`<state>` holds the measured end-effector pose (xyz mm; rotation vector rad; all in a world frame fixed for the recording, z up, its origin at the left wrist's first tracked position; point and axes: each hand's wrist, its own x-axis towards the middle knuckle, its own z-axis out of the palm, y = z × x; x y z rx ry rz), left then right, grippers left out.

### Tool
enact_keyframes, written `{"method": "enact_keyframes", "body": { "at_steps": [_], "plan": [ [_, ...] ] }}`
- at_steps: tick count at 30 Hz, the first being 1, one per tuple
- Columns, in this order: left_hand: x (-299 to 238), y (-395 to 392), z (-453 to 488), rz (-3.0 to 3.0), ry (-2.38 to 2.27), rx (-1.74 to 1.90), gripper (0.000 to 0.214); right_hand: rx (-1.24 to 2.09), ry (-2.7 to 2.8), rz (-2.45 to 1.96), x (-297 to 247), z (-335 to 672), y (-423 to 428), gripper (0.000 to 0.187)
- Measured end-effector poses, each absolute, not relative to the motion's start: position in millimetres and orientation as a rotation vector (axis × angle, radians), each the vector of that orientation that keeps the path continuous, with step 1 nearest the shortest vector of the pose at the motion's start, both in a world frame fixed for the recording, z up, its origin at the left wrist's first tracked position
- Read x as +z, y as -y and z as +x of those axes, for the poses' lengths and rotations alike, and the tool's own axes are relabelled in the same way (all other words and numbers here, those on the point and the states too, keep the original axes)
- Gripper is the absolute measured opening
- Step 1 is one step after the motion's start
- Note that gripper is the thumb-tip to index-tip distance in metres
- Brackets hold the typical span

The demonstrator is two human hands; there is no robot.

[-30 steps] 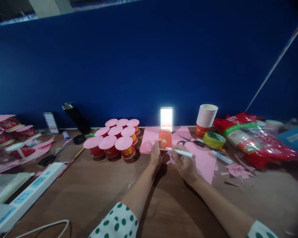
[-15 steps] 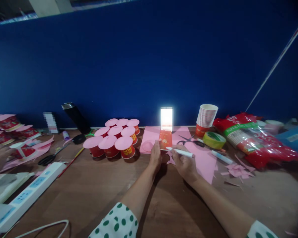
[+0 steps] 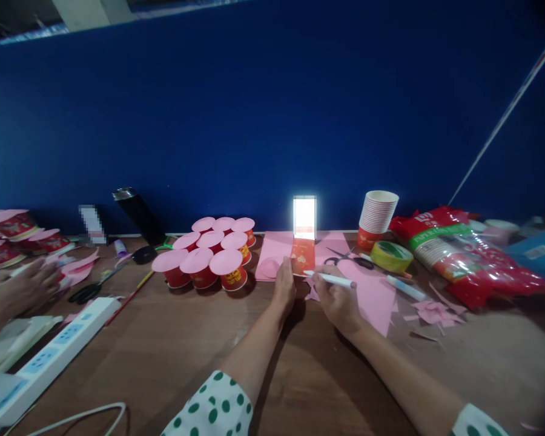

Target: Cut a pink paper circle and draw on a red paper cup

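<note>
My left hand (image 3: 284,286) is closed around the side of an orange-red paper cup (image 3: 304,253), held tilted in front of me. In my right hand (image 3: 338,303) is a slim white pen (image 3: 340,280), its tip at the cup's near rim. I cannot tell whether the tip touches. Beneath the cup lie pink paper sheets (image 3: 372,303), with a pink paper disc (image 3: 269,268) beside my left hand. Black-handled scissors (image 3: 345,258) rest on the paper just behind my right hand. To the left stand several upturned red cups with pink discs on top (image 3: 197,261).
Right of the paper stand a stack of paper cups (image 3: 378,212), yellow tape (image 3: 392,257) and a red bag of cups (image 3: 463,254). A power strip (image 3: 59,351), scissors (image 3: 85,292) and a black bottle (image 3: 138,215) are left. Another person's hand (image 3: 20,297) reaches in there.
The other person's hand has come further into view at the left, over the pink paper and cup. My hands, the cup and the pen have barely moved.
</note>
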<state>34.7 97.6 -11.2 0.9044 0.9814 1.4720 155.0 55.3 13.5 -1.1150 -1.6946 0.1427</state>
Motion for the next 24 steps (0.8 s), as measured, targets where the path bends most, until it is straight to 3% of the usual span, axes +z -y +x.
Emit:
{"method": "enact_keyframes", "body": {
  "at_steps": [15, 24],
  "plan": [
    [6, -89, 34, 0.988, -1.019, 1.526, 0.041, 0.098, 1.746, -1.085, 13, 156, -56, 0.022],
    [0, -90, 34, 1.027, -1.015, 1.496, 0.052, 0.083, 1.752, -1.077, 17, 155, -57, 0.023]
  ]
}}
